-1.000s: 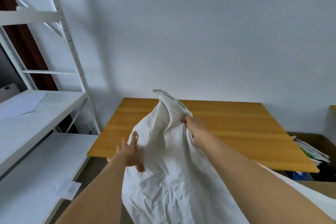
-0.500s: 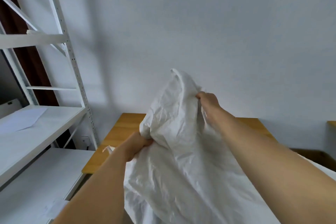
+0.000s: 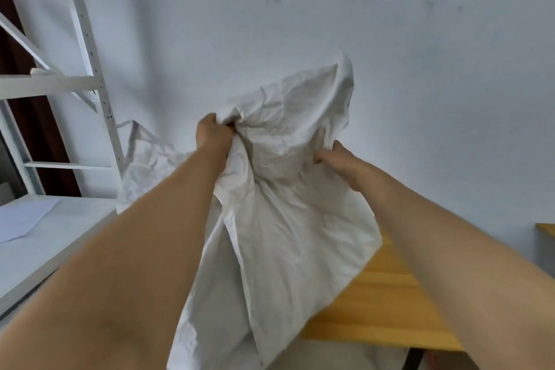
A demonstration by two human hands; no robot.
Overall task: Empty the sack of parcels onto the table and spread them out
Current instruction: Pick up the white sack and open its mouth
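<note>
A crumpled white sack (image 3: pixel 279 207) hangs in front of me, raised high against the wall. My left hand (image 3: pixel 211 132) grips a bunch of its cloth near the top left. My right hand (image 3: pixel 335 156) pinches the cloth at the upper right. The sack droops down over the near left part of the wooden table (image 3: pixel 381 303). No parcels show; whatever is inside the sack is hidden.
A white metal shelf rack (image 3: pixel 90 75) stands at the left, with a sheet of paper (image 3: pixel 24 216) on its shelf. A plain white wall fills the back. Another wooden edge (image 3: pixel 545 230) shows at the far right.
Both hands have lifted the sack higher and spread apart. My left hand went from loose beside the sack to gripping its top. The view has tilted up, hiding most of the table.
</note>
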